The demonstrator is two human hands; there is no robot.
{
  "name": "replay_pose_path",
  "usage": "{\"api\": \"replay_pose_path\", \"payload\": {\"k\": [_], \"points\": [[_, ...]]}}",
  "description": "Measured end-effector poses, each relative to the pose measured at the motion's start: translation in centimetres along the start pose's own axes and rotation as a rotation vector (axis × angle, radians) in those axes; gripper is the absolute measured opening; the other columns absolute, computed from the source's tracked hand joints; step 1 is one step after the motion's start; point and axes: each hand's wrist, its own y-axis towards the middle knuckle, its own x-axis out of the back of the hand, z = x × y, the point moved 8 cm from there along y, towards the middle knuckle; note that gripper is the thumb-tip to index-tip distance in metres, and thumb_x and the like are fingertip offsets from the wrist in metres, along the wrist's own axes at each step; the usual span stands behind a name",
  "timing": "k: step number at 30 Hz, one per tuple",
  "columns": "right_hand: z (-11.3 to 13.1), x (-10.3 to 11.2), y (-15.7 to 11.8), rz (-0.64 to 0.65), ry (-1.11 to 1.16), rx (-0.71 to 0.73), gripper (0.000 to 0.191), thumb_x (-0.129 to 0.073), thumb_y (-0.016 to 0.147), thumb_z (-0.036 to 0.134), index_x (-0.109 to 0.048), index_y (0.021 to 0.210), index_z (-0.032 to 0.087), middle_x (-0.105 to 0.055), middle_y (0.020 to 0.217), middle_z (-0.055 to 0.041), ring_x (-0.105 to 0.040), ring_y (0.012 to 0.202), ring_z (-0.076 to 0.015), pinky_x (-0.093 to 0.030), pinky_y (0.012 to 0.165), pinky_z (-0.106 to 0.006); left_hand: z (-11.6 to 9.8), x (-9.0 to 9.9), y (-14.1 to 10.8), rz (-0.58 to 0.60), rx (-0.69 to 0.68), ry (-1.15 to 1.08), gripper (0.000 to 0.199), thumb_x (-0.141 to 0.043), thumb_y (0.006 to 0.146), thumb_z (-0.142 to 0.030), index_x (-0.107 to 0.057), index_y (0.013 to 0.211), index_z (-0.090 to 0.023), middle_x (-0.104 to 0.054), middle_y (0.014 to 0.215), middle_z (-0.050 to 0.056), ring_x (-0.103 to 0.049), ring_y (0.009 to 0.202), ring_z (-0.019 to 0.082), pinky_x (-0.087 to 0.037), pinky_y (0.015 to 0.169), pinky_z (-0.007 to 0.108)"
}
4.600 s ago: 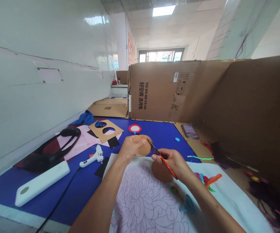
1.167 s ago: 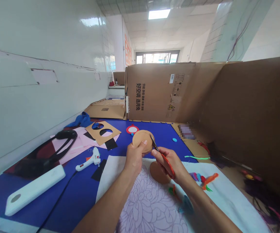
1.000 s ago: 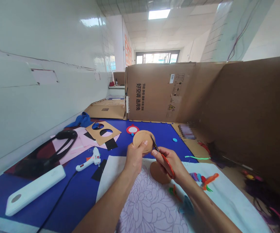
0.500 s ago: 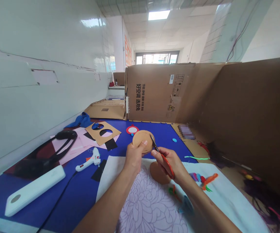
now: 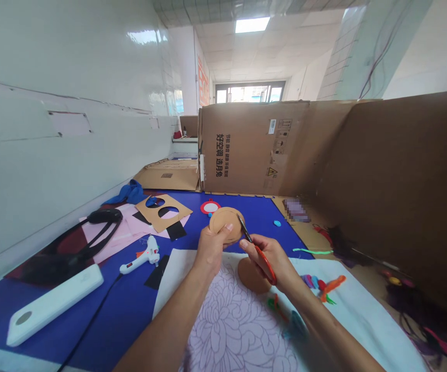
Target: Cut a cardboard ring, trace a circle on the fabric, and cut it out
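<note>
My left hand [image 5: 210,249] grips a tan cardboard disc [image 5: 223,219] by its lower edge, thumb on its face. A curved line runs near the disc's rim. In my right hand [image 5: 272,258] is a pair of scissors [image 5: 262,258] with red-orange handles; its dark blades lie at the disc's right edge. Under my right hand, a second brown disc [image 5: 251,275] rests on the white cloth [image 5: 332,279], which has a flower line drawing [image 5: 227,320]. Small coloured craft pieces [image 5: 314,281] lie right of my right forearm.
A white glue gun [image 5: 142,258] with a black cord lies on the blue table at left, by a long white device [image 5: 55,305]. Behind it is a card with round cut-outs [image 5: 182,211]. A red-rimmed round piece [image 5: 210,207] sits ahead. Cardboard walls [image 5: 246,150] stand behind and right.
The whole view has shifted very slightly. The disc has moved a little to the left with my left hand, and the scissors stay at its right edge.
</note>
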Motion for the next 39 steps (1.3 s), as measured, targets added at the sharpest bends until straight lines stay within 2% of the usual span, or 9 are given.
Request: {"api": "replay_pose_path", "payload": {"k": [16, 28, 39], "points": [[0.6, 0.0, -0.3, -0.018, 0.014, -0.027, 0.057, -0.082, 0.075, 0.073, -0.052, 0.069, 0.025, -0.042, 0.042, 0.0085, -0.035, 0.033, -0.0094, -0.023, 0.032, -0.021, -0.2, 0.1, 0.0, 0.0, -0.012, 0.037, 0.052, -0.103, 0.057, -0.035, -0.084, 0.101, -0.012, -0.084, 0.098, 0.013, -0.08, 0.085, 0.027, -0.065, 0.077, 0.036], [-0.5, 0.4, 0.5, -0.014, -0.026, 0.037, 0.049, -0.081, 0.08, 0.067, -0.057, 0.074, 0.024, -0.041, 0.046, 0.009, -0.035, 0.037, -0.0102, -0.025, 0.036, -0.022, -0.3, 0.1, 0.0, 0.022, 0.005, 0.046, 0.052, -0.103, 0.057, -0.034, -0.084, 0.1, -0.012, -0.084, 0.093, 0.012, -0.079, 0.08, 0.026, -0.065, 0.074, 0.036], [-0.2, 0.5, 0.2, -0.023, -0.051, 0.058, 0.05, -0.079, 0.084, 0.067, -0.056, 0.072, 0.024, -0.041, 0.048, 0.0077, -0.034, 0.04, -0.0105, -0.025, 0.037, -0.024, -0.4, 0.1, 0.3, 0.033, -0.013, 0.071, 0.051, -0.102, 0.058, -0.035, -0.084, 0.1, -0.012, -0.083, 0.094, 0.012, -0.079, 0.083, 0.026, -0.066, 0.078, 0.038]]}}
